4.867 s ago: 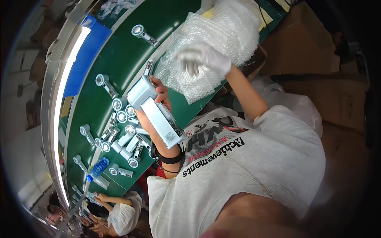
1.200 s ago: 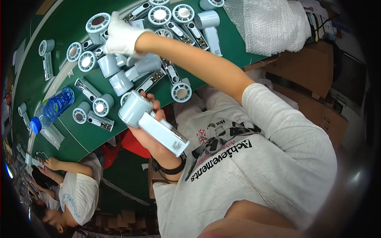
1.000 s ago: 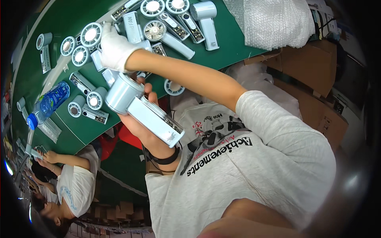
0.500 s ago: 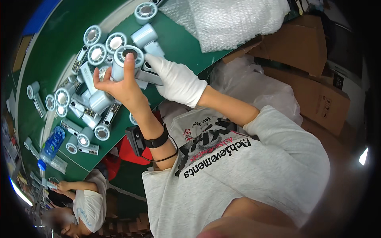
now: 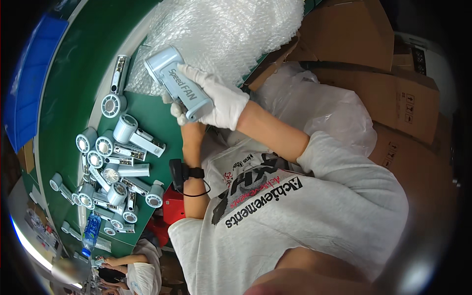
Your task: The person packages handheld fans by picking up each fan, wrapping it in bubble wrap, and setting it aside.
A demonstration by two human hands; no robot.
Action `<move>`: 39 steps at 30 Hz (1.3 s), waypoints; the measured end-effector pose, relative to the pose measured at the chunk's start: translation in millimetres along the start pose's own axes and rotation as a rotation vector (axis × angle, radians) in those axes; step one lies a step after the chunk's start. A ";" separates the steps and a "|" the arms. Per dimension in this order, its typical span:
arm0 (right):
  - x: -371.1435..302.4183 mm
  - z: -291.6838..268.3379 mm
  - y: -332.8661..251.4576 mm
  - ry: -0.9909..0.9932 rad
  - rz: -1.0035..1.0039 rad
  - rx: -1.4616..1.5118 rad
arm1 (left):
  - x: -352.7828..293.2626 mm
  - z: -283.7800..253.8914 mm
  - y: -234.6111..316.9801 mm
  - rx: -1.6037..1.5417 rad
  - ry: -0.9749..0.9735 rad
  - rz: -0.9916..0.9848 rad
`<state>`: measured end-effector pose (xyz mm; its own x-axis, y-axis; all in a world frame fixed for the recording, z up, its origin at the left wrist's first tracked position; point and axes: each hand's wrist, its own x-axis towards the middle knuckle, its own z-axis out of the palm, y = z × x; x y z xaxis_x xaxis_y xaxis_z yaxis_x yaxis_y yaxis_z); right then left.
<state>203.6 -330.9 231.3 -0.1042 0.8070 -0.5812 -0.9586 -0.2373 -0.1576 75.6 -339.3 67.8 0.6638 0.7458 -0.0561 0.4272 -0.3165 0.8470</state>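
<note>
A light blue handheld fan (image 5: 169,78) is tilted in front of me, over the edge of the bubble wrap (image 5: 206,29). My right hand (image 5: 216,96), in a white glove, is closed around the fan's handle, and its fingertips show along the handle's left side. The fan's head points to the upper left, its printed side facing up. My bare left hand (image 5: 193,130) is close below the handle's lower end. Its fingers are hidden behind the fan and the glove. More handheld fans (image 5: 118,172) lie in a loose pile on the green table (image 5: 147,108).
A water bottle with blue liquid (image 5: 91,231) lies by the pile. At the far left is a blue bin (image 5: 32,83). Open cardboard boxes (image 5: 344,29) and clear plastic sheeting (image 5: 314,98) are to the right. Another person (image 5: 142,270) works at lower left.
The fan has been turned and carried from the pile to the bubble wrap in my right hand. My left hand's spread fingers have gone behind it. The view has shifted.
</note>
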 end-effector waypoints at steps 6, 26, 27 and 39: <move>-29.2 -52.3 -42.3 -0.039 -0.211 -0.547 | 30.1 -38.0 19.0 0.343 0.101 0.392; -73.5 -127.8 17.8 -0.141 -0.017 -0.615 | 5.3 -31.1 19.2 0.085 0.164 0.229; -70.5 -129.7 25.5 -0.088 -0.024 -0.638 | 7.8 -30.6 17.6 0.086 0.164 0.229; -23.8 -100.8 34.4 0.209 -0.337 -1.037 | -4.0 -48.6 60.9 0.158 0.232 0.225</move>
<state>199.8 -412.7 159.3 0.2603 0.8316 -0.4906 -0.2330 -0.4390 -0.8677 69.1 -333.1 145.3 0.6030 0.7546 0.2590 0.3876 -0.5608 0.7316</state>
